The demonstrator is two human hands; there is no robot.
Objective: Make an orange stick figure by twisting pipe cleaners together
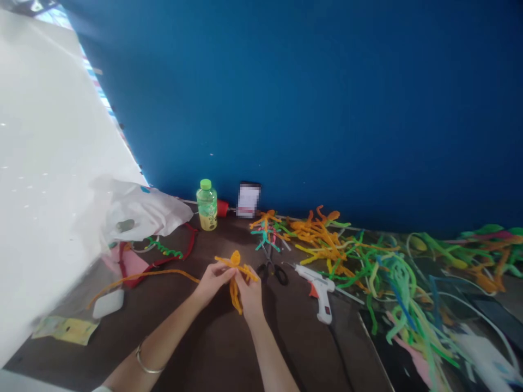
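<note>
Between my two hands is a small orange pipe-cleaner figure (235, 259), with a rounded top, arms to each side and strands hanging below. My left hand (214, 280) pinches its left side near the middle. The fingers of my right hand (250, 291) close on its right side. A long orange pipe cleaner (163, 271) curves over the table to the left of my left hand. Black-handled scissors (269, 270) lie just right of my right hand, their blades partly under coloured pipe cleaners. Farther right rests a white hot glue gun (319, 289) with an orange trigger.
A green-capped bottle (207, 207) stands at the back beside a propped phone-like screen (248, 200). Orange pipe-cleaner pieces (322, 237) and green strands (402, 277) spread over the right. At left lie a white plastic bag (151, 215), a white case (109, 304) and a yellow packet (67, 330).
</note>
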